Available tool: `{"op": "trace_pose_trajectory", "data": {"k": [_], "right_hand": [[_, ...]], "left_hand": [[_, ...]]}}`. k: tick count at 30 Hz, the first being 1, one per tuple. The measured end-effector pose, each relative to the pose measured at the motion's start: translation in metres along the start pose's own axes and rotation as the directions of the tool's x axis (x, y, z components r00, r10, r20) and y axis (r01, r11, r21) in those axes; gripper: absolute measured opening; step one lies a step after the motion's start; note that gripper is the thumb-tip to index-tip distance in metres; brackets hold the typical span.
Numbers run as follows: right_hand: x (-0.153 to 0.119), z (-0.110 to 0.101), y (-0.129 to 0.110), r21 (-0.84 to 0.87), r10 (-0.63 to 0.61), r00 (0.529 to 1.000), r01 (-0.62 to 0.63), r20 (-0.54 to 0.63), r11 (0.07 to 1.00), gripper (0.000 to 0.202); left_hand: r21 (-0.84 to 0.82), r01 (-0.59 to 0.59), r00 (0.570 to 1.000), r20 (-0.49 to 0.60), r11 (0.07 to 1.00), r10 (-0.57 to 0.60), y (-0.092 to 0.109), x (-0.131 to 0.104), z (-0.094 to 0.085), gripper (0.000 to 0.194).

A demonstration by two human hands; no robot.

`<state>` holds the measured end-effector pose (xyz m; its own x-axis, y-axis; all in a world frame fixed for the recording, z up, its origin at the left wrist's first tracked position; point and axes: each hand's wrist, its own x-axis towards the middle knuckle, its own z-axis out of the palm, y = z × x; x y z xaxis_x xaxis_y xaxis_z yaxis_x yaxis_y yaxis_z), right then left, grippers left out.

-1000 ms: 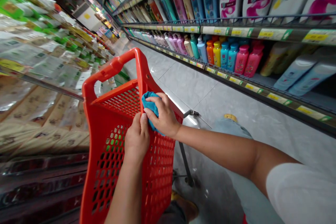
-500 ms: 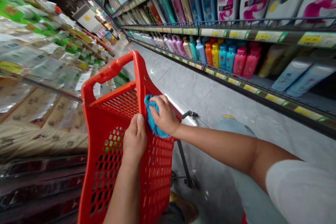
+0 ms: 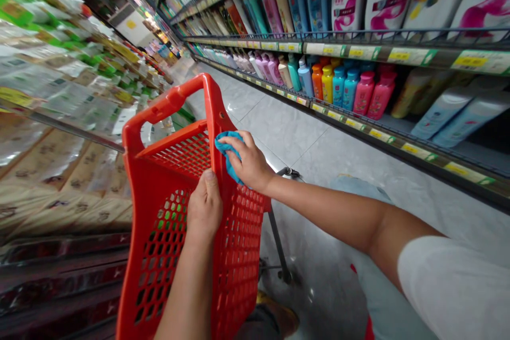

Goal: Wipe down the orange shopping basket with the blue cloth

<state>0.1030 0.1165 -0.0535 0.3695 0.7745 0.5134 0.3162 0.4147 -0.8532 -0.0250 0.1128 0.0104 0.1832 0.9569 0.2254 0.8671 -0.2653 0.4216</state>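
A red plastic shopping cart [image 3: 171, 170] with perforated walls stands tilted in view before me. My left hand [image 3: 204, 202] is closed round the edge of its near rim, thumb on top; the other fingers are hidden behind the wall. Pressed against the outer side of the same rim is a crumpled blue cloth [image 3: 231, 155], with my right hand [image 3: 251, 162] closed over it, fingers bent. The right hand sits slightly farther up the rim than the left. The cart's handle [image 3: 167, 103] rises beyond both hands.
Shelves of shampoo bottles [image 3: 350, 85] run along the right, edged with price labels [image 3: 418, 151]. Packaged goods [image 3: 59, 159] are stacked close on the left. Grey tiled floor [image 3: 295, 127] lies between, with the cart's metal leg [image 3: 280, 244] and my shoe [image 3: 279, 313] below.
My right hand has slid the blue cloth a little up along the cart's rim toward the handle. The left hand keeps its hold in nearly the same place.
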Motion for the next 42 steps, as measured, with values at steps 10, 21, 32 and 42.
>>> {"op": "trace_pose_trajectory", "data": {"k": [10,21,32,42], "right_hand": [[-0.032,0.009,0.007,0.026,0.16,0.986,-0.162,0.052,0.986,0.028],[-0.064,0.024,0.016,0.109,0.171,0.984,-0.174,0.042,0.979,0.027],[-0.078,0.057,0.039,0.129,0.516,0.856,-0.516,0.032,0.847,0.038],[-0.103,0.066,0.087,0.003,0.938,0.338,-0.941,0.08,0.339,0.028]], "left_hand": [[0.001,-0.022,0.999,0.042,1.0,0.022,0.001,-0.001,-0.002,0.05],[0.023,-0.045,0.999,0.008,0.999,0.045,-0.002,0.002,-0.003,0.043],[0.064,0.026,0.999,0.02,0.998,-0.027,-0.006,0.007,-0.008,0.04],[0.061,0.067,0.997,0.022,0.996,-0.068,-0.01,0.006,-0.009,0.04]]}}
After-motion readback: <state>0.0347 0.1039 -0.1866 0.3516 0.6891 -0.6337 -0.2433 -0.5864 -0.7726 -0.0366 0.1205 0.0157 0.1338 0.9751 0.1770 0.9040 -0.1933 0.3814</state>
